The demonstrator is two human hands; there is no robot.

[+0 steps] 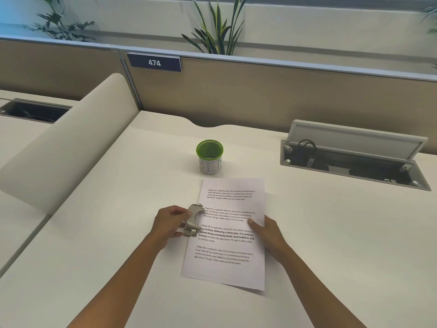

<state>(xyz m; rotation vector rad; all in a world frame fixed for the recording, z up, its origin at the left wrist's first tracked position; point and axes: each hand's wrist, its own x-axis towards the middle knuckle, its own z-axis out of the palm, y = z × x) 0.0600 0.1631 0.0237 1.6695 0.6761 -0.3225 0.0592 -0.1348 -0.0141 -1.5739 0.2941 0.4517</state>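
A printed sheet of paper (pixel 230 254) lies flat on the white desk (pixel 331 245) in front of me. A small grey metal hole punch (pixel 194 218) sits over the sheet's left edge, about halfway up. My left hand (pixel 169 222) grips the punch from the left, fingers curled round its body. My right hand (pixel 268 232) holds the sheet's right edge, with the thumb pressed on top of the page and the fingers hidden under or behind it.
A cup with a green rim (pixel 209 156) stands just beyond the paper. An open cable tray (pixel 350 162) with its lid raised is sunk into the desk at right. A curved divider (pixel 71 147) rises at left. A partition numbered 474 (pixel 155 63) closes the back.
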